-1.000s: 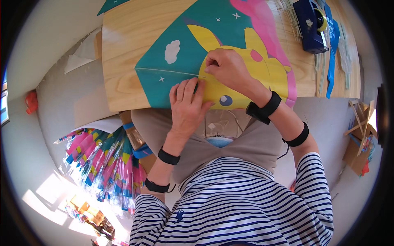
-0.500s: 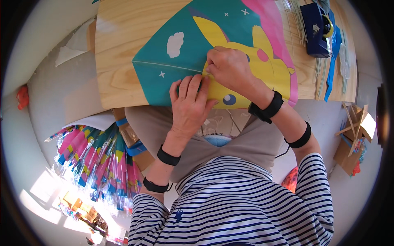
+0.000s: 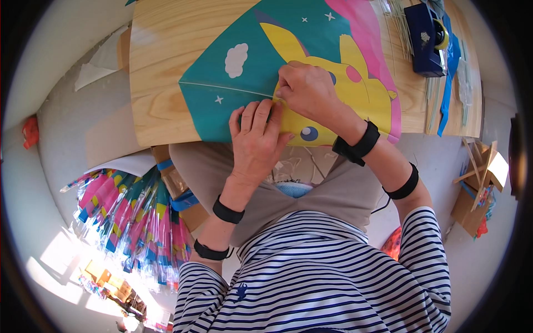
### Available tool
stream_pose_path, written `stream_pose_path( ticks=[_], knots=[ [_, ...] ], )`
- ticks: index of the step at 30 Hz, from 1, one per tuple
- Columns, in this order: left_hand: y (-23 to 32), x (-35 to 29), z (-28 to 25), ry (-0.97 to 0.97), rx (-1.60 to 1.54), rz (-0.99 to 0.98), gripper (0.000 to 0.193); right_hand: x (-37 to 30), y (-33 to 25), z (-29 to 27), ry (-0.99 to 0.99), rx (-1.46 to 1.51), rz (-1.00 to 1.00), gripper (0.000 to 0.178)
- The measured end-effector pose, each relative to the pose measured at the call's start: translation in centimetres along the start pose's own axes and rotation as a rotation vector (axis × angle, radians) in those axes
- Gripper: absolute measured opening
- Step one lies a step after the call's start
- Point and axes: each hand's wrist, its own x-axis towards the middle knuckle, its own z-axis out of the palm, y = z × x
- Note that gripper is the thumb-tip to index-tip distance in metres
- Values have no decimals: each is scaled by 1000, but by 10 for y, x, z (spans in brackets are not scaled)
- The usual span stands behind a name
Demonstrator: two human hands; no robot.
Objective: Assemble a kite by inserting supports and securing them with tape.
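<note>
A printed kite sheet (image 3: 208, 114), teal with a yellow cartoon animal and a pink edge, lies flat on the wooden table. Across its teal part runs a thin pale rod or line (image 3: 227, 88) toward my hands. My left hand (image 3: 256, 133) rests palm down on the sheet, fingers stretched and pressing just below the line's right end. Right above it, my right hand (image 3: 308, 91) is closed, fingertips pinched down on the sheet by the line's end. Whatever those fingers hold is hidden behind them.
A dark blue tape dispenser (image 3: 423, 41) stands at the table's right, with thin rods (image 3: 395, 25) and a blue strip (image 3: 448, 83) beside it. Colourful kites in clear plastic (image 3: 130, 216) hang or lie low on the left. A cardboard box (image 3: 472, 205) sits at right.
Both hands keep their places on the sheet, the right still pinched. The view has shifted very slightly; nothing else visibly differs.
</note>
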Motion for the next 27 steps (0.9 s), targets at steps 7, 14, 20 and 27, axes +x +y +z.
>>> stream_pose_path(
  ticks=[7,14,20,27],
  knots=[
    [1,0,1,7,-8,2,58,1,8,-7,4,130,-26,11],
    [1,0,1,13,-5,-3,58,-3,6,-9,-7,153,-55,9],
    [1,-1,1,18,-3,-3,58,-4,2,-2,1,7,-59,8],
    [2,1,-1,10,-9,-4,58,1,6,-8,-26,116,-37,11]
  ],
)
